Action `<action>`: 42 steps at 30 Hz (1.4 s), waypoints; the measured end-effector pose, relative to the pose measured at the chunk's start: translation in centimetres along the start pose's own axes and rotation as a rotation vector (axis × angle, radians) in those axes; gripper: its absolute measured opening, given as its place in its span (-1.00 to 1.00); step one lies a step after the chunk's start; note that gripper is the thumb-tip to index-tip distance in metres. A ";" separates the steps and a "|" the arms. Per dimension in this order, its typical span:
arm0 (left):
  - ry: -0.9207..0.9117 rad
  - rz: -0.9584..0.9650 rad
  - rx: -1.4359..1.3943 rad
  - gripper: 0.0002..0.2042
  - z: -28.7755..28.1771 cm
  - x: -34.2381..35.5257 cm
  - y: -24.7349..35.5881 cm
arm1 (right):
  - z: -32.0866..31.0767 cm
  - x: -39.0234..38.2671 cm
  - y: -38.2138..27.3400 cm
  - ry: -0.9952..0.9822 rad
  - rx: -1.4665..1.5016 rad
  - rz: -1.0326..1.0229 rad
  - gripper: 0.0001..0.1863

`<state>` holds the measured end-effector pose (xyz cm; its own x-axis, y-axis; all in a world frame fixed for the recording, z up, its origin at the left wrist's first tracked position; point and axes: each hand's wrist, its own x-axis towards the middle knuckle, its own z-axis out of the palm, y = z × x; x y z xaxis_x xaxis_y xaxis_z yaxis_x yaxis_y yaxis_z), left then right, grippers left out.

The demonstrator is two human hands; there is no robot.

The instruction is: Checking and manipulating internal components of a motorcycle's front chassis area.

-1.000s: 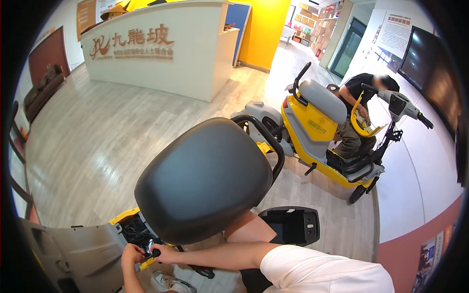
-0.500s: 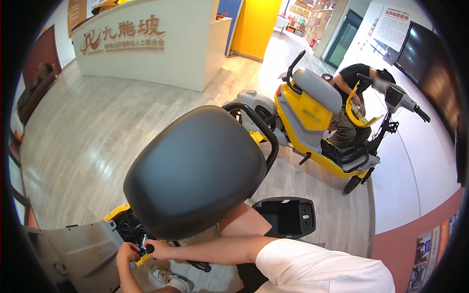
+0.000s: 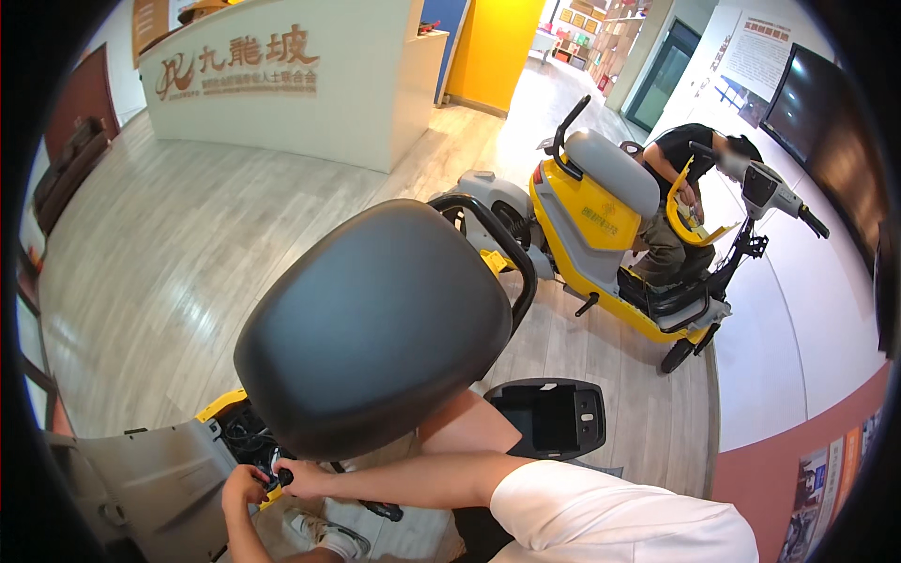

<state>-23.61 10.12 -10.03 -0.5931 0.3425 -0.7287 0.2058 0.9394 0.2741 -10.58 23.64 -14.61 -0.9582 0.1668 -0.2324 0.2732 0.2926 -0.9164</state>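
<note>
My left hand (image 3: 246, 485) and my right hand (image 3: 305, 478) are close together at the lower left, by the opened body of a scooter. My right fingers are wrapped round a short black-handled tool (image 3: 285, 477), whose kind I cannot make out. Curled beside it, my left fingers are pinched at the edge of the opening; what they hold is hidden. Black cables (image 3: 246, 433) fill the opening, next to yellow trim (image 3: 221, 405). A beige-grey body panel (image 3: 155, 474) spreads to the left. Above my right forearm, the large black seat (image 3: 375, 328) hides part of the scooter.
A black plastic storage bin (image 3: 549, 383) lies on the floor right of the seat. Beyond stands a yellow and grey scooter (image 3: 601, 220), with a crouching person (image 3: 678, 155) handling its yellow front cover (image 3: 678, 220). A white reception counter (image 3: 361, 122) stands at the back left.
</note>
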 end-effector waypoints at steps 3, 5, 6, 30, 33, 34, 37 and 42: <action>-0.002 0.017 -0.010 -0.74 -0.1 -0.5 0.6 | -0.2 0.0 0.1 -0.004 0.025 -0.032 -0.51; -0.008 0.009 -0.023 -0.73 0.1 0.0 0.1 | -0.7 0.0 -0.2 -0.082 0.078 0.035 -0.50; -0.018 0.003 -0.031 -0.72 0.2 0.1 -0.1 | -0.8 -0.1 -0.6 -0.086 0.076 0.033 -0.50; -0.069 0.017 -0.169 -0.73 0.0 -0.4 0.5 | -0.4 0.0 0.0 -0.108 0.034 0.028 -0.50; -0.106 -0.017 -0.184 -0.73 -0.2 -0.5 0.4 | -0.2 0.2 -0.1 -0.144 0.094 0.088 -0.48; -0.104 -0.016 -0.181 -0.73 -0.2 -0.4 0.8 | -0.5 0.3 0.0 -0.142 0.096 0.085 -0.48; -0.074 0.032 -0.208 -0.76 0.2 -0.7 -0.2 | -0.8 -0.4 -1.0 -0.135 0.086 0.070 -0.49; -0.055 0.029 -0.203 -0.78 -0.3 -1.6 1.4 | -0.6 -0.3 -0.7 -0.047 0.078 0.034 -0.50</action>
<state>-22.60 10.86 -8.27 -0.5448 0.3748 -0.7501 0.0581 0.9093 0.4121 -10.45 24.02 -13.74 -0.9519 0.1305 -0.2771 0.2999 0.2133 -0.9298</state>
